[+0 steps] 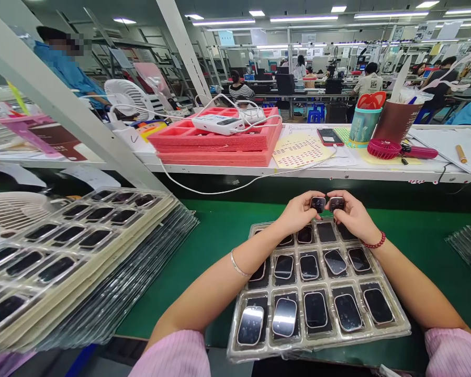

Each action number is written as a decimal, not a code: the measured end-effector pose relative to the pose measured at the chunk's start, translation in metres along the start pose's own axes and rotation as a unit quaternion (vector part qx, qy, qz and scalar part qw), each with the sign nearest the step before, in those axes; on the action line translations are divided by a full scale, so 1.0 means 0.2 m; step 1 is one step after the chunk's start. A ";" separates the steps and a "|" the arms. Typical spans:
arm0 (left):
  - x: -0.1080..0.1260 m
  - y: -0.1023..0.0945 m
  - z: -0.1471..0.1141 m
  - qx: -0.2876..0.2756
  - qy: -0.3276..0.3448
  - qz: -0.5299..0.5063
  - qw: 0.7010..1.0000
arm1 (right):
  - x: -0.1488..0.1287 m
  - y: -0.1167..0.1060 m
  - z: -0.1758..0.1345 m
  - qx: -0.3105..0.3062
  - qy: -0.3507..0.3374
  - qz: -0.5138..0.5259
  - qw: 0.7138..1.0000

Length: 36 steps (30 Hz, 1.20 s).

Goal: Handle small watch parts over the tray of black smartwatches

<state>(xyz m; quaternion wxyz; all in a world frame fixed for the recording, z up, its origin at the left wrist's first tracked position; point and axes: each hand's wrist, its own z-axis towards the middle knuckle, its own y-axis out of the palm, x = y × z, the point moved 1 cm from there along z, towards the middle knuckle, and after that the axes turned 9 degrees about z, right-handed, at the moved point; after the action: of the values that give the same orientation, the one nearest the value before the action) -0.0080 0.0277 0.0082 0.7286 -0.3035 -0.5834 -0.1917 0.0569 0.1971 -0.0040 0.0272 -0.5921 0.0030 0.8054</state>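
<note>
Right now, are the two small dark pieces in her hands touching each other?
Apart. The head view shows a thin gap between the left piece and the right piece.

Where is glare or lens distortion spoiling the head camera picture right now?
Head view: ceiling strip lights glare off the glossy dark screen pieces in the front row of the clear plastic tray; wide-angle bending curves the white shelf edge and stretches the tray stack at left; the left hand and right hand stay sharp.

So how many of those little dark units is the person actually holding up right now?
2: one in the left hand, one unit, and another unit in the right hand, side by side above the tray's far edge.
</note>
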 end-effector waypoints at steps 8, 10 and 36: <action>0.01 0.00 0.00 0.011 0.004 0.013 1.000 | -0.02 0.00 -0.01 0.004 0.006 0.008 1.000; 0.00 0.00 0.00 0.010 0.000 0.021 1.000 | -0.02 0.00 -0.01 0.007 0.008 0.007 1.000; 0.01 -0.01 -0.01 0.018 0.017 0.014 1.000 | -0.02 0.00 -0.02 0.008 -0.008 0.005 1.000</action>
<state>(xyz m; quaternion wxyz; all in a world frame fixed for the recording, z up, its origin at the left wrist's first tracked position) -0.0071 0.0255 0.0108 0.7462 -0.2954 -0.5700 -0.1762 0.0614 0.1977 -0.0009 0.0281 -0.5854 0.0127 0.8102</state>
